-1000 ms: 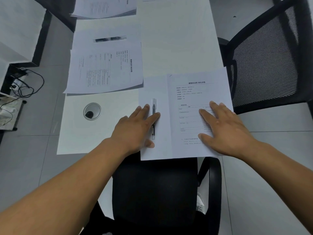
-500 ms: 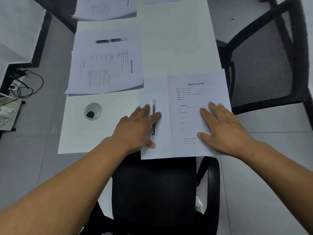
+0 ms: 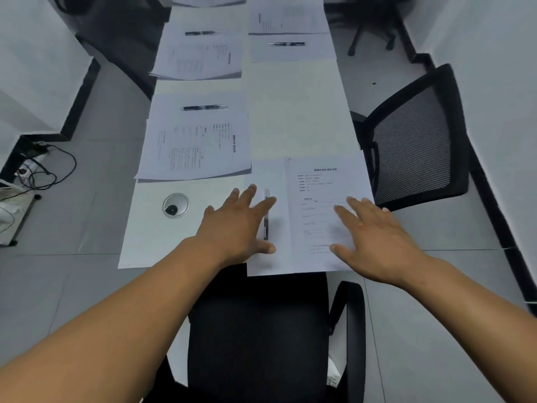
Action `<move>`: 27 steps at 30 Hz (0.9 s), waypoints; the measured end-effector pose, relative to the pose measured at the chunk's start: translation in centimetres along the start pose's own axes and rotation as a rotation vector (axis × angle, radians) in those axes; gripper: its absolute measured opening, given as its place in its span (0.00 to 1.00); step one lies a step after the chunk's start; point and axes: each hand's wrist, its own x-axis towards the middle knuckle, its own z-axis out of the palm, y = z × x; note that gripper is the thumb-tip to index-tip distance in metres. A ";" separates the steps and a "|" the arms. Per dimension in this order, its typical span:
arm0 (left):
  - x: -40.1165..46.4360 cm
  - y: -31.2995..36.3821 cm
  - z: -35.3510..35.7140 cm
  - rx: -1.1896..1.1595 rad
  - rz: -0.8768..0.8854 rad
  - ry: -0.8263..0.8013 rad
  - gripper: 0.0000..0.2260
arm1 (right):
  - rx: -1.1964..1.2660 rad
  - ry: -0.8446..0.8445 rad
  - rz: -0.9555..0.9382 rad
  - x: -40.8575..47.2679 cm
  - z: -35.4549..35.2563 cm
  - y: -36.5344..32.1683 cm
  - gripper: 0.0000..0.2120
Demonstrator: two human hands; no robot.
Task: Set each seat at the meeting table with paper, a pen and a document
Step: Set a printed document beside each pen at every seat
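Nearest, a black chair (image 3: 255, 330) tucked at the desk (image 3: 296, 117) end; above it the left hand (image 3: 235, 228), fingers spread flat, grip holding nothing, rests partly over the pen (image 3: 265, 219) on a blank paper (image 3: 268, 257); the right hand (image 3: 374, 237), likewise flat and empty, presses the printed document (image 3: 322, 184) just right of the pen (overlapping the paper); left, a round cable port (image 3: 175, 205); farther, a second document (image 3: 197, 149) with its pen (image 3: 205, 107); right, a mesh chair (image 3: 415, 144).
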 end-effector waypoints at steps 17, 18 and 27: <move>-20.9 2.9 -5.7 0.117 -0.206 0.145 0.43 | -0.074 0.227 -0.310 -14.2 -7.0 -8.7 0.39; -22.5 3.5 -5.4 0.108 -0.220 0.147 0.43 | -0.074 0.224 -0.329 -15.4 -6.9 -9.0 0.39; -31.4 2.2 -3.8 0.065 -0.324 0.197 0.42 | -0.090 0.264 -0.463 -20.5 -7.5 -16.0 0.37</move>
